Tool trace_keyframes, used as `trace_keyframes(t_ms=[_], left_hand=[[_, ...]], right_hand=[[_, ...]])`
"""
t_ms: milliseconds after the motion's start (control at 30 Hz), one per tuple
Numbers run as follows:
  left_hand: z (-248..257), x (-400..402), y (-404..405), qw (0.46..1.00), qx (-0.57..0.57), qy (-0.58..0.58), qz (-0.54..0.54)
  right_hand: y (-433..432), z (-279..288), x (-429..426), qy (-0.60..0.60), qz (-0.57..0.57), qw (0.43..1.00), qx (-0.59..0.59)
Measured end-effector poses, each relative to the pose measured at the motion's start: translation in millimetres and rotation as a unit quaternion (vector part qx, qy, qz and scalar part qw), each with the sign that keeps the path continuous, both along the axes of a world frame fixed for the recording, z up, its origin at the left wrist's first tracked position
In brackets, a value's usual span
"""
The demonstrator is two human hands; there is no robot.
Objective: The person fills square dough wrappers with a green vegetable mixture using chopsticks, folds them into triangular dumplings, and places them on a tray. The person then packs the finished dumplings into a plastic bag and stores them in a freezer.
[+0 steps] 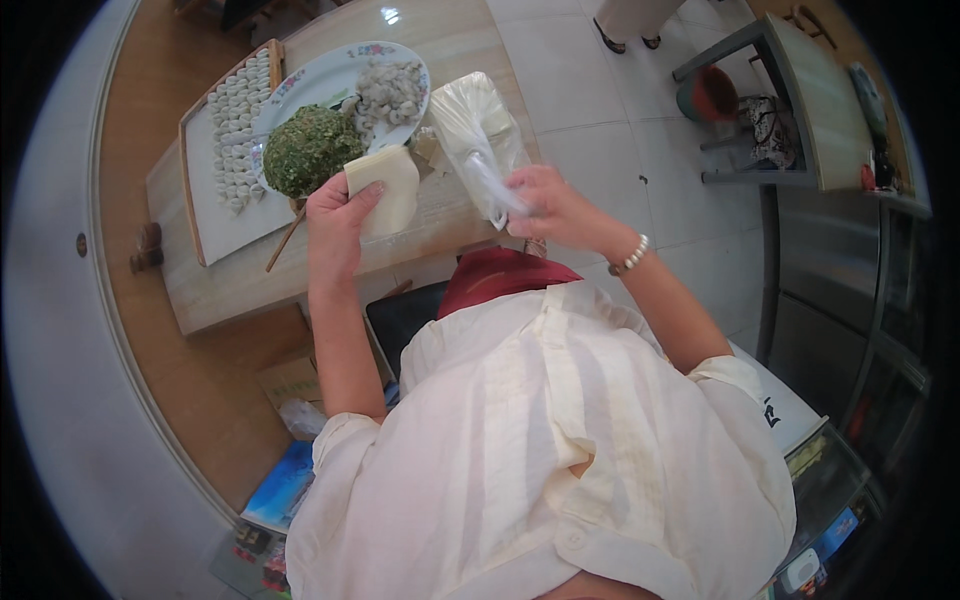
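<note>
My left hand (339, 214) holds a stack of thin dough wrappers (390, 187), thumb on top. My right hand (551, 206) is at the handle end of a clear plastic bag (480, 127) with pale wrappers inside; blur hides whether its fingers grip the plastic. Beyond my left hand, a floral-rimmed oval plate (322, 66) carries a mound of green chopped filling (311, 150) and a heap of peeled shrimp (390, 90). A thin wooden stick (286, 238) pokes out from beside the filling. Rows of folded dumplings (238, 112) lie on a wood-edged tray (225, 232) at the left.
The table (450, 214) has a powdery patch near the bag. Below it stands a black chair (405, 319). Another person's feet (626, 37) are on the tiled floor beyond. At the right, a second table (817, 97) has a bucket (706, 94) beneath it.
</note>
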State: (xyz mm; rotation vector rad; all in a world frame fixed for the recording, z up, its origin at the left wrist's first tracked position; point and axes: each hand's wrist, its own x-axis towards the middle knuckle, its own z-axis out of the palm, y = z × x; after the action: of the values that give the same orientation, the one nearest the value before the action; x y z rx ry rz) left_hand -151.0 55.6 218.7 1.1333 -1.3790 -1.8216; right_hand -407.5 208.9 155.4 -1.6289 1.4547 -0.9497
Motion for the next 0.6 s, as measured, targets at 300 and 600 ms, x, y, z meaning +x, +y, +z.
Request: trace_keyframes(t_ms=[300,600], left_hand=[[36,-63,0,0.957,-0.164,-0.041,-0.236],[-16,-134,-13,0.748,-0.373,-0.273,-0.476]], right_hand=[[45,85,-7,-0.007,0.04,0.997,0.072],[52,94,-3,0.048,-0.018,0.997,0.056]])
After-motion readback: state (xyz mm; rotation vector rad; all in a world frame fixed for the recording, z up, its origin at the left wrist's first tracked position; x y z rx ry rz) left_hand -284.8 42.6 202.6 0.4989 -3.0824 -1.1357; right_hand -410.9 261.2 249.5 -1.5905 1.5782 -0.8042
